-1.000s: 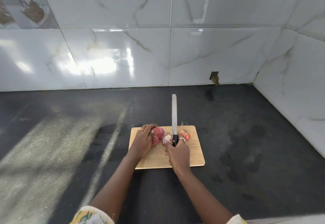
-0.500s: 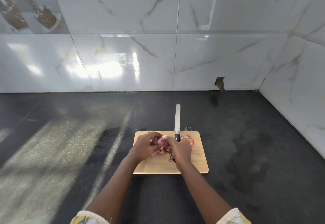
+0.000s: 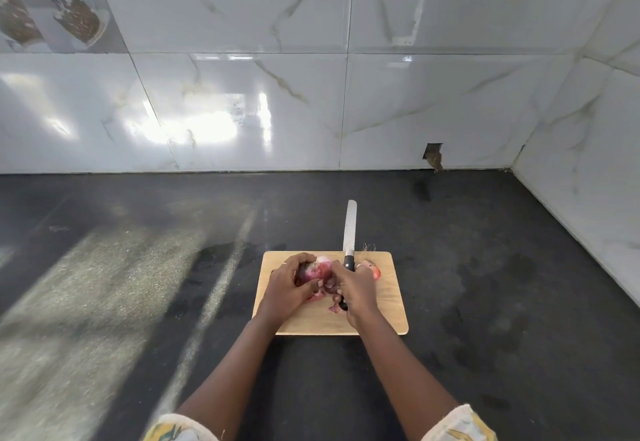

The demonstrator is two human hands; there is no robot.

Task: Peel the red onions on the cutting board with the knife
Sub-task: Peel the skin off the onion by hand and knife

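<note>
Lying flat on the dark speckled counter (image 3: 485, 302), under glossy marble-look tiles (image 3: 415, 111), the rectangular wooden cutting board (image 3: 391, 316) is sitting unmoved, while the hands, apart a second ago, are now meeting over its far half. Left hand (image 3: 287, 288) is cupping the round red onion (image 3: 320, 269) in curled fingers; right hand (image 3: 356, 288), tight against the onion's right side, is gripping the knife (image 3: 349, 229) by its black handle, long blade pointing away. A smaller onion piece (image 3: 375, 271) is resting just right of that hand, papery purple scraps (image 3: 333, 308) lying below.
</note>
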